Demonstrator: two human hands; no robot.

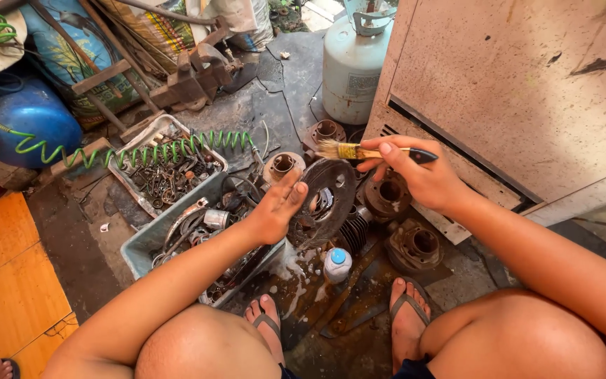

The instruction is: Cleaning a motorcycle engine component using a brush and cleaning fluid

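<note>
Nearest to us are our bare knees and our two feet in flip-flops (407, 316), planted on a wet, stained concrete floor (78, 245). Just ahead of the toes stands a small white bottle with a blue cap (337, 264), upright, in a patch of whitish foam.

Our left hand (277, 208) is closed loosely around the left edge of a dark, round metal disc (326, 201), thumb on the near face, holding it up on edge and tilted toward us. The disc stands between our hands, just above the floor, in front of a finned engine cylinder (351, 230).

Our right hand (421, 175) pinches a paintbrush (359, 151) between thumb and fingers, closed firmly on its dark handle. The pale bristles point left and hover just above the disc's upper rim; we cannot tell whether they touch it.

Rusty cylinder parts (415, 244) lie on the floor to the right of the disc. To the left a grey plastic tub (150, 242) holds mixed metal parts, and a green coiled hose (156, 151) stretches over a second tray behind it. A pale gas cylinder (352, 67) stands farther back, beside a beige metal cabinet (520, 84).
</note>
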